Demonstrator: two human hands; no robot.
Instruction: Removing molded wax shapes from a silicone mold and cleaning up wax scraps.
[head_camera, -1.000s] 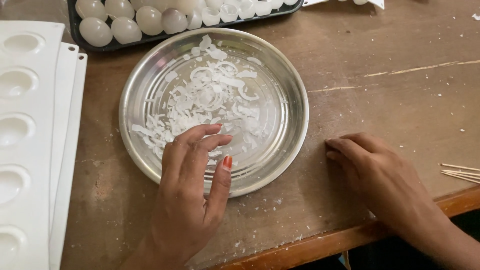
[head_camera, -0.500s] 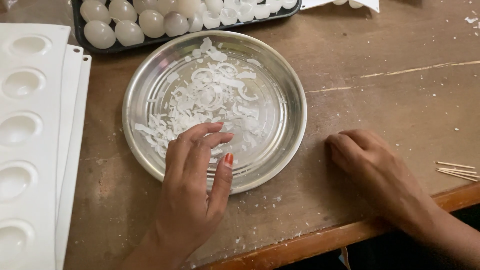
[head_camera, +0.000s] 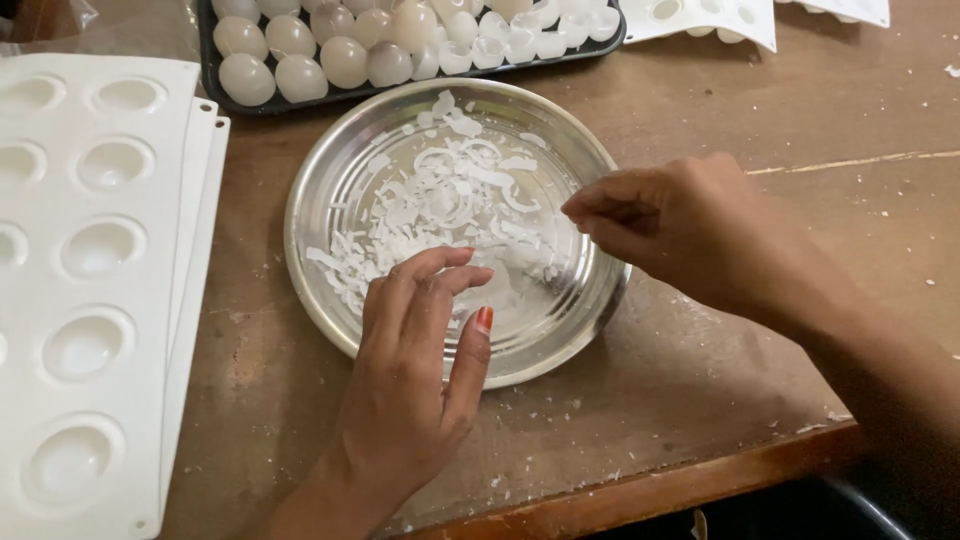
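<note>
Round steel plate sits mid-table, holding a loose heap of white shavings, curls and flakes, spread mostly over the centre and the left half; right inner part is barer. Plate is round, so no long axis; it lies flat, rim up. Left hand rests over the near rim, fingers spread and lightly curved, open, nothing held, fingertips at the near edge of the shavings, thumb with an orange-painted nail on the inner rim. Right hand hovers over the plate's right rim, fingers bunched to a pinch pointing left toward the heap; can't tell if there's a flake between them. No packaging, labels or signs visible. Far side: black tray of pale egg-shaped pieces in rows, long axis running left-right, near edge just beside the plate's far rim. Left: stack of white moulds with oval hollows, long axis running near-far, offset edges showing three sheets, close to the plate with a narrow strip of table between. Another white mould at top right, partly out of frame. Wooden table is bare and open to the right of the plate, dusted with white crumbs; its front edge runs close below the left wrist.
</note>
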